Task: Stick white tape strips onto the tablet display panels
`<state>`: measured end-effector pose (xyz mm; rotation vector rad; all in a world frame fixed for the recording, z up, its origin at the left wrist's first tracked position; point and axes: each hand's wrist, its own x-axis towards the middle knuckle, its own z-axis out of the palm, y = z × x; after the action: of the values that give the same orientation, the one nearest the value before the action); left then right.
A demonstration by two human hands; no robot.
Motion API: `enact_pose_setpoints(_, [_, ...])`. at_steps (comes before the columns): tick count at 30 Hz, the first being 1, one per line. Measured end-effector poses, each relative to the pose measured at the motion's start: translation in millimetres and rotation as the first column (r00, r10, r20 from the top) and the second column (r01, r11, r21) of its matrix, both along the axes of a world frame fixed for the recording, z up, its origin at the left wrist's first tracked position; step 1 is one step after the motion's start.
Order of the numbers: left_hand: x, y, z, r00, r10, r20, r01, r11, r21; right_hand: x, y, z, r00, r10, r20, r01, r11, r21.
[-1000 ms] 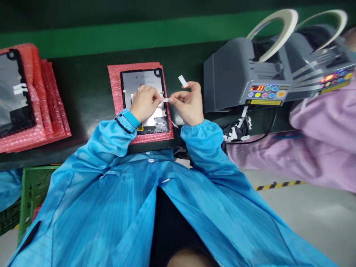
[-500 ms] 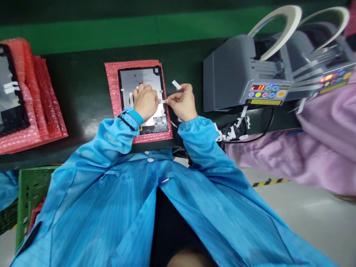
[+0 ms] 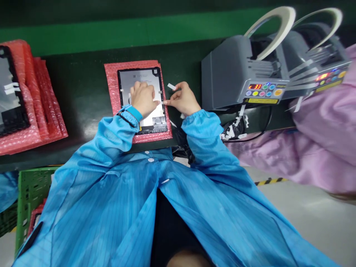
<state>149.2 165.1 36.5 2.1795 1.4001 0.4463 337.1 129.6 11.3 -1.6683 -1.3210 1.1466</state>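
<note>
A tablet-like panel (image 3: 150, 78), with a silver back and black frame, lies on a red bubble-wrap bag (image 3: 113, 89). My left hand (image 3: 142, 99) rests over it, fingers bent on the silver surface. Its thumb stretches out to a small white tape strip (image 3: 162, 102) at the panel's right edge. From the right, my right hand (image 3: 185, 99) pinches that strip's outer end between thumb and forefinger. A second white tape piece (image 3: 171, 86) sticks out from another fingertip of this hand. Part of the panel is hidden beneath my left hand.
Grey tape dispensers (image 3: 228, 74) with large tape rolls stand at the right. Tape scraps cling to a black bag (image 3: 236, 128) below them. Stacked red bubble bags (image 3: 50, 107) with another panel (image 3: 11, 92) lie left. A co-worker's pink sleeve (image 3: 319, 111) reaches in.
My right hand has shifted slightly, and its spare tape piece has tilted flatter and moved left. My left thumb has come over the small strip at the panel's edge.
</note>
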Motion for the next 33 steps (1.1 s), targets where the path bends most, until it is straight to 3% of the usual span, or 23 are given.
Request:
enact_pose_setpoints(4, [-13.1, 16.0, 10.1, 1.000, 0.006, 0.030, -0.006, 1.000, -0.021, 7.3, 1.4, 13.5, 0.999, 0.035, -0.042, -0.036, 0.999, -0.037])
enact_pose_setpoints(7, [-17.9, 24.8, 17.8, 0.994, -0.057, 0.093, 0.058, 0.998, -0.006, 1.9, -1.4, 28.5, 0.996, 0.069, -0.056, -0.071, 0.997, -0.031])
enact_pose_setpoints(12, [-10.8, 23.2, 22.5, 0.987, -0.144, 0.070, 0.145, 0.989, -0.020, -11.5, -4.7, 44.9, 0.979, 0.186, -0.078, -0.184, 0.982, 0.031])
enact_pose_setpoints(15, [-6.3, 20.7, 22.3, 0.988, -0.153, 0.016, 0.154, 0.986, -0.068, -11.9, -4.2, 45.9, 0.980, 0.187, -0.063, -0.186, 0.982, 0.020])
enact_pose_setpoints(21, [-5.5, 23.8, 15.5, 0.990, -0.138, 0.000, 0.137, 0.985, -0.109, -7.6, -0.2, 34.9, 0.998, 0.056, 0.000, -0.056, 0.998, -0.006])
enact_pose_setpoints(25, [-4.1, 22.7, 13.7, 0.990, -0.143, 0.003, 0.142, 0.983, -0.112, -14.0, 2.6, 31.0, 0.994, 0.076, 0.081, -0.080, 0.996, 0.046])
enact_pose_setpoints(30, [3.2, 15.3, 16.4, 0.990, -0.106, -0.090, 0.096, 0.990, -0.107, -21.5, 3.3, 35.7, 0.971, 0.080, 0.226, -0.084, 0.996, 0.012])
enact_pose_setpoints(33, [4.4, 14.0, 10.2, 0.991, -0.101, -0.087, 0.095, 0.993, -0.073, -21.7, 3.8, 36.3, 0.961, 0.086, 0.263, -0.091, 0.996, 0.004])
